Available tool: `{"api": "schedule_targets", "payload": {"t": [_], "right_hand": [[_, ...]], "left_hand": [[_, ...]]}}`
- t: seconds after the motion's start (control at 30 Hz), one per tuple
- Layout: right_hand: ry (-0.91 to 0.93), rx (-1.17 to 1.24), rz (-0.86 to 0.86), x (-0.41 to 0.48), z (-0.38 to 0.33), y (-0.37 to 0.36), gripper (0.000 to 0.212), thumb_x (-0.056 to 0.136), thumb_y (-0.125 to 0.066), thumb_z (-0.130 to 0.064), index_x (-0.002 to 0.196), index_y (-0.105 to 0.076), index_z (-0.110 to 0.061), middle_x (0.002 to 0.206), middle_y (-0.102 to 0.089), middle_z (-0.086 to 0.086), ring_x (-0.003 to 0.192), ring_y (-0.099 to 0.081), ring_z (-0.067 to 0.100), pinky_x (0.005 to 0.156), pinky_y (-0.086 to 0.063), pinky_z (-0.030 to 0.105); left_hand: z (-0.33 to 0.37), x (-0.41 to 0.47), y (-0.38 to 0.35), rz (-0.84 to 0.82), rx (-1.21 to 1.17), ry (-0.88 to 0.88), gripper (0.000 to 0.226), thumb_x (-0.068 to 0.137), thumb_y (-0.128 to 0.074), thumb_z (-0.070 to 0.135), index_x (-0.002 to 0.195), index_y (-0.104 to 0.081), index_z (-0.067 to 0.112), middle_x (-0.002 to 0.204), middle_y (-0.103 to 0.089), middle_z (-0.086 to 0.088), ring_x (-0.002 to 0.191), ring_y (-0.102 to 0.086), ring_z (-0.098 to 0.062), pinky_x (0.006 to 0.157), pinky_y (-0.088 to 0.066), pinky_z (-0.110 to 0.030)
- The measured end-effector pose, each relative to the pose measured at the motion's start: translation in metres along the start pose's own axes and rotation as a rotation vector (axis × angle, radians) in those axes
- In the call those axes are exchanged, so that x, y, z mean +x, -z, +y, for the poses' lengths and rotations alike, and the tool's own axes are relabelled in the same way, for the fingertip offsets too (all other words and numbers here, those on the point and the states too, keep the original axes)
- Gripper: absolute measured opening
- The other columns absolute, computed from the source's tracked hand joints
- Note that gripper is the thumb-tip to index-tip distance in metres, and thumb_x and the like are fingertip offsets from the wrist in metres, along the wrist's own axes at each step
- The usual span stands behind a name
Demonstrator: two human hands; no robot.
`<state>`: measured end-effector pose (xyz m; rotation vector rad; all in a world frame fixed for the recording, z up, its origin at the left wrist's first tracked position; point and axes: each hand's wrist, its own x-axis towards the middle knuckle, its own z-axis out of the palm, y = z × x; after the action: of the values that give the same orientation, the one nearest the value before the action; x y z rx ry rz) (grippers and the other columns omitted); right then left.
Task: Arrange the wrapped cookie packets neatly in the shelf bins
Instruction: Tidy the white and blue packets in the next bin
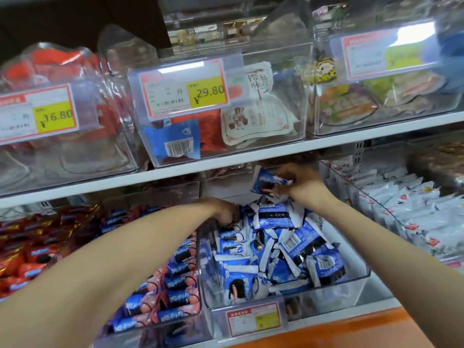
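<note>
Yellow-and-red price tag [184, 90] above white shelf board [100, 184]; orange ledge [351, 327] below.

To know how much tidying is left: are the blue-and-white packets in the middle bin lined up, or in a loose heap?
A loose heap: the packets in the middle bin lie tilted, overlapping, facing different ways.

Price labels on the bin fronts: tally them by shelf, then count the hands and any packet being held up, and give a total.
Upper-shelf price labels: 3
Lower-shelf price label: 1
Hands, left hand and right hand: 2
Blue packet pinched in the right hand's fingers: 1
Total: 7
</note>
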<state>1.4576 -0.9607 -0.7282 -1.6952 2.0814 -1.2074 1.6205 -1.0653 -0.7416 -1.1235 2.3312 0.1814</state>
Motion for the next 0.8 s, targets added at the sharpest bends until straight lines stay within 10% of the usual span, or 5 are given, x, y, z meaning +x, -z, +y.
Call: {"api": "schedule_targets", "payload": {"t": [0.13, 0.67, 0.8], "right_hand": [[-0.005, 0.058, 0.000, -0.002, -0.001, 0.002, 0.029, 0.076, -0.077, -0.012, 0.103, -0.065, -0.011, 0.107, -0.067, 0.004, 0.093, -0.058, 0.013, 0.080, -0.045, 0.024], [0.003, 0.075, 0.015, -0.003, -0.005, 0.004, 0.026, 0.079, -0.074, -0.013, 0.101, -0.062, -0.016, 0.094, -0.058, -0.006, 0.087, -0.053, 0.010, 0.074, -0.039, 0.020], [-0.009, 0.100, 0.029, -0.001, -0.003, 0.006, 0.025, 0.079, -0.075, -0.014, 0.100, -0.062, -0.015, 0.096, -0.061, -0.004, 0.088, -0.054, 0.011, 0.074, -0.041, 0.023]], "left_hand": [[-0.001, -0.001, 0.001, 0.030, -0.060, -0.029, 0.044, 0.091, -0.050, -0.001, 0.134, -0.045, 0.005, 0.137, -0.044, -0.012, 0.108, -0.048, -0.022, 0.068, -0.043, -0.021], [-0.004, 0.011, 0.006, 0.327, 0.401, -0.021, 0.036, 0.085, -0.064, 0.022, 0.117, -0.054, 0.007, 0.112, -0.060, -0.007, 0.099, -0.059, -0.023, 0.072, -0.042, -0.029], [0.002, 0.011, 0.003, 0.066, 0.233, -0.082, 0.044, 0.084, -0.067, 0.029, 0.120, -0.059, 0.006, 0.120, -0.061, -0.009, 0.102, -0.056, -0.022, 0.078, -0.043, -0.031]]}}
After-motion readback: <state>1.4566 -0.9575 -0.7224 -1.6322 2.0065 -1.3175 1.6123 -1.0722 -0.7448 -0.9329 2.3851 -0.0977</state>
